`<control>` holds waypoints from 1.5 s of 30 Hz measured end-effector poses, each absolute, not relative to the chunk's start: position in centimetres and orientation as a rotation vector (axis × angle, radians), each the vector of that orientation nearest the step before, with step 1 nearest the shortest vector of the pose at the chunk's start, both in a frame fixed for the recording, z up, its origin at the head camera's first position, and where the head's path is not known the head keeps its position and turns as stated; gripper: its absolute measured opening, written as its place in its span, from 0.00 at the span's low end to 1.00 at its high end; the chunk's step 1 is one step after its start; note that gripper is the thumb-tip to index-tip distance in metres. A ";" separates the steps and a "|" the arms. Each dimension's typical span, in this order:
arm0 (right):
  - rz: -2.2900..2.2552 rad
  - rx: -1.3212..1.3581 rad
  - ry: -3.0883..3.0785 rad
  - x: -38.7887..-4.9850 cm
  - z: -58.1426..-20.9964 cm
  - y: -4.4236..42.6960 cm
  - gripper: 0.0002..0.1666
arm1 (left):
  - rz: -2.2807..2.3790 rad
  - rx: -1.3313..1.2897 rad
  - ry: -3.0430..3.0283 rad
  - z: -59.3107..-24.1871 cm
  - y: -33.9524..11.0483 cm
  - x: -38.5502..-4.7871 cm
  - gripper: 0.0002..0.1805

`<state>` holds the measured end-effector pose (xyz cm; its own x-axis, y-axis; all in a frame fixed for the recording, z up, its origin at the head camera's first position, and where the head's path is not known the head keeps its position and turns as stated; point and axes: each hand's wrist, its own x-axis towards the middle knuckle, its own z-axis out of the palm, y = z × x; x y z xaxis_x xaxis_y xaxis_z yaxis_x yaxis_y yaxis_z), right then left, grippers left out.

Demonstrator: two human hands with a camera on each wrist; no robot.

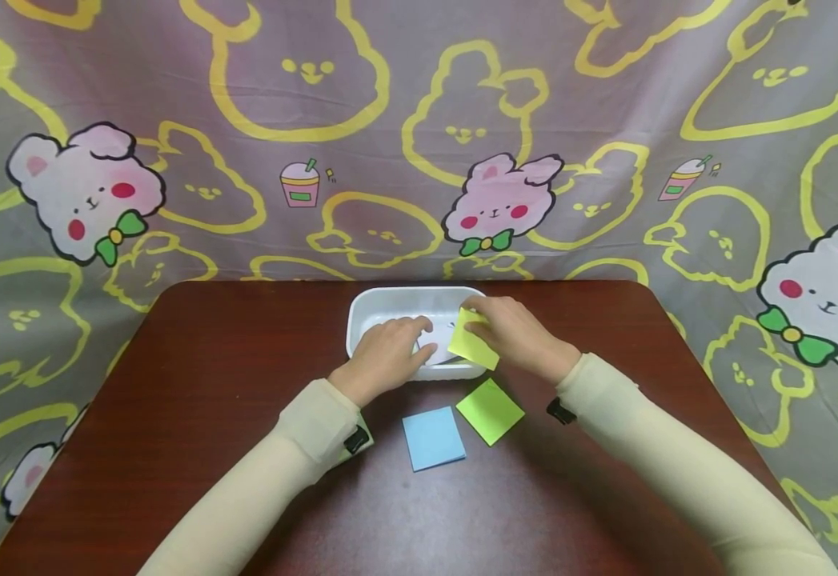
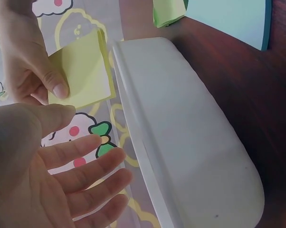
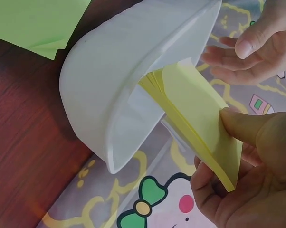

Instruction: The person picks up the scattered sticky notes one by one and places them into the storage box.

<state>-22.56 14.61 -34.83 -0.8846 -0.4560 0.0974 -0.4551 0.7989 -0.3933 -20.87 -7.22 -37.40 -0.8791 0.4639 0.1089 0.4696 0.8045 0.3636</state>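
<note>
Right hand (image 1: 521,331) pinches a square yellow pad (image 1: 471,347), tilted, corner toward the near-right rim of the tub (image 1: 407,299); left hand (image 1: 381,355) nearby, fingers apart.

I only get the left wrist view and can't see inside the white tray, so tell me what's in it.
Observer: The head view shows something white lying inside the white tray.
Operator: Place the yellow pad for me.
Observer: Seen from the head, the right hand holds it so that it overlaps the tray's right end.
Operator: Report anything beside the left sleeve.
Observer: A pale item shows past its cuff, mostly hidden.
</note>
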 end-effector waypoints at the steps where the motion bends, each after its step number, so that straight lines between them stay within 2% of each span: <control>1: -0.650 -0.752 2.976 -22.6 -34.9 14.6 0.20 | -0.600 -0.766 -2.978 -37.4 -7.2 -20.9 0.19; 45: -0.592 -0.694 2.950 -25.9 -36.5 12.9 0.21 | -0.548 -0.704 -3.050 -37.8 -7.7 -22.6 0.20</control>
